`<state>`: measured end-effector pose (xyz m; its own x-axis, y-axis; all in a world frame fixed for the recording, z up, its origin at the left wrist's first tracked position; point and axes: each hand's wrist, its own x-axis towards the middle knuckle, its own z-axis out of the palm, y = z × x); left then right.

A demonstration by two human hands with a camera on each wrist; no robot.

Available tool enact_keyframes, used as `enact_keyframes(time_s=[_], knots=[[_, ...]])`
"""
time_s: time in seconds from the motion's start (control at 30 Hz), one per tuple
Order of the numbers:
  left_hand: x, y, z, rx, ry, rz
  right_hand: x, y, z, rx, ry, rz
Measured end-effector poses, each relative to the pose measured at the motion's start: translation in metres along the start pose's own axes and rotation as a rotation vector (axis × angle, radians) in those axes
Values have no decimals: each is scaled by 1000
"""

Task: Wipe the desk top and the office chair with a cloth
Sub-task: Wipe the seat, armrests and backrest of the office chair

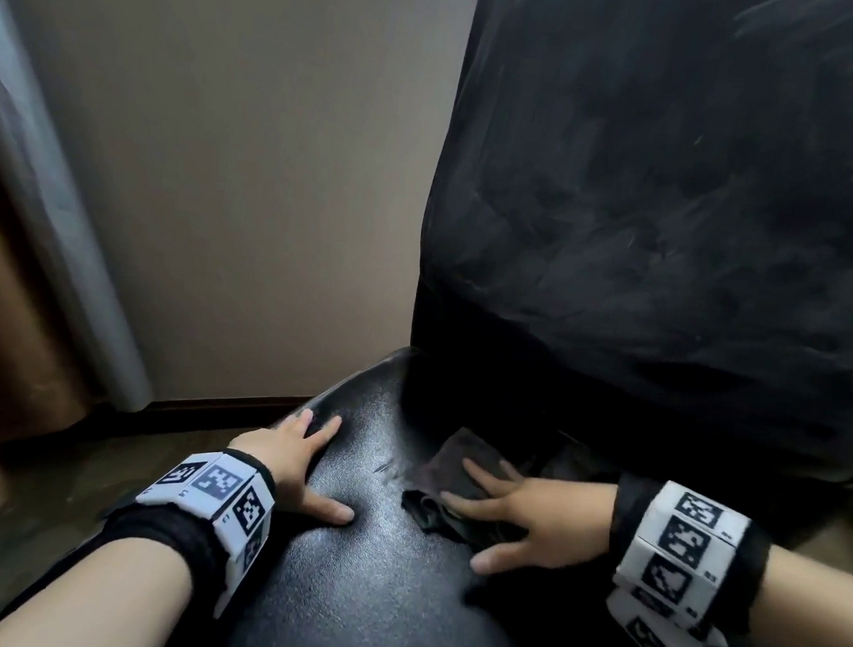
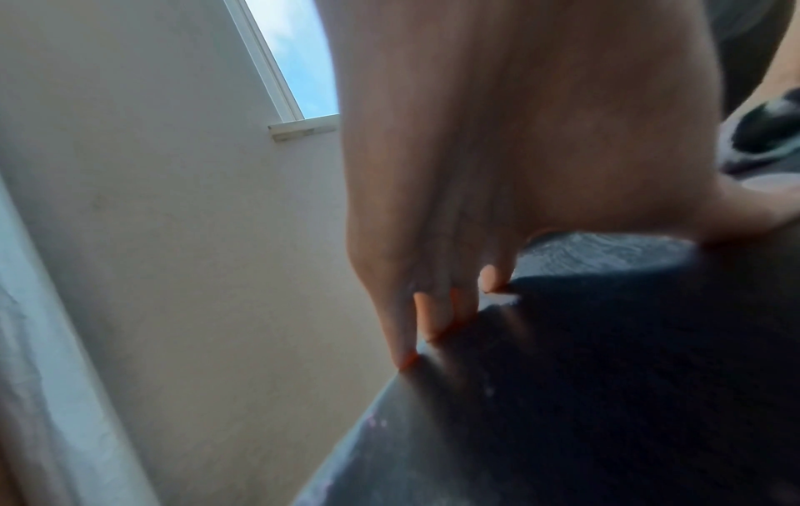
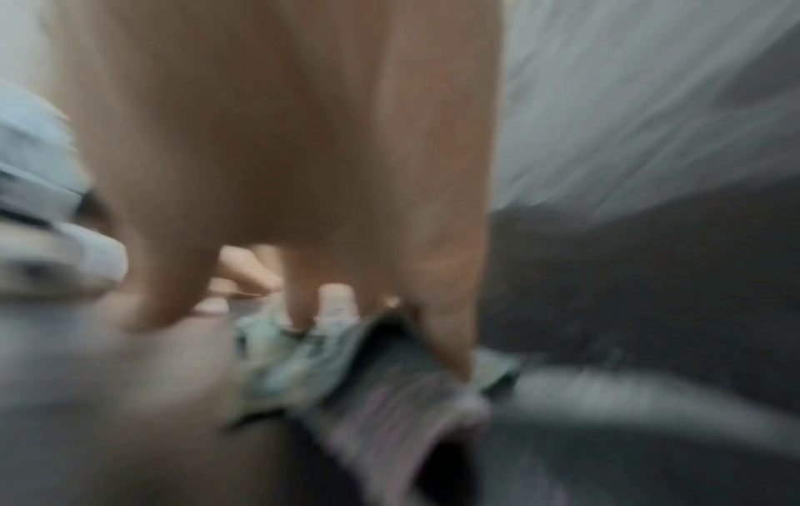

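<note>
Plain room, black office chair (image 1: 628, 237), beige wall (image 1: 248, 153), curtain (image 1: 41, 160), window (image 2: 294, 61)

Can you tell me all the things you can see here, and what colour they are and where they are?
Black leather-look office chair seat: one, black and shiny, bottom middle, under both hands.
Black chair backrest: one, dull black with pale streaks, upright behind the seat, upper right.
Dark grey crumpled cloth: one, dark grey, on the seat near the backrest, under the right hand.
Plain wall: one, beige, behind the chair.
Pale curtain: one, grey-white, far left.
Window: one, white frame with blue sky, seen only from the left wrist.
Marker wristbands: two, white with black squares, one on each wrist.
Left hand: flat on the seat's left edge.
Right hand: fingers spread, pressing the cloth.
</note>
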<state>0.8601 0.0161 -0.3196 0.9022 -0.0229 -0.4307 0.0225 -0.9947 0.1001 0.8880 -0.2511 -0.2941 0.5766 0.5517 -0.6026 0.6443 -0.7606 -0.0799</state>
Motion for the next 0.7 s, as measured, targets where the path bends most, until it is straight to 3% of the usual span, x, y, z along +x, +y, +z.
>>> enact_keyframes(time_s=[0.1,0.2,0.27,0.53,0.6,0.7], knots=[[-1,-1,1,0,5,3,-2,19,-5,6,17,33],[-3,-2,4,-19,26,11,5,61,-22,22,88,281],[-3,-3,4,-31,29,8,5,78,-23,30,130,361],[3,-2,-2,1,-15,-13,-23,31,17,91,64,56],[1,-2,-1,-8,-19,-15,-22,51,9,90,87,126],[-2,-1,1,-22,-11,-23,-21,84,4,92,147,350]])
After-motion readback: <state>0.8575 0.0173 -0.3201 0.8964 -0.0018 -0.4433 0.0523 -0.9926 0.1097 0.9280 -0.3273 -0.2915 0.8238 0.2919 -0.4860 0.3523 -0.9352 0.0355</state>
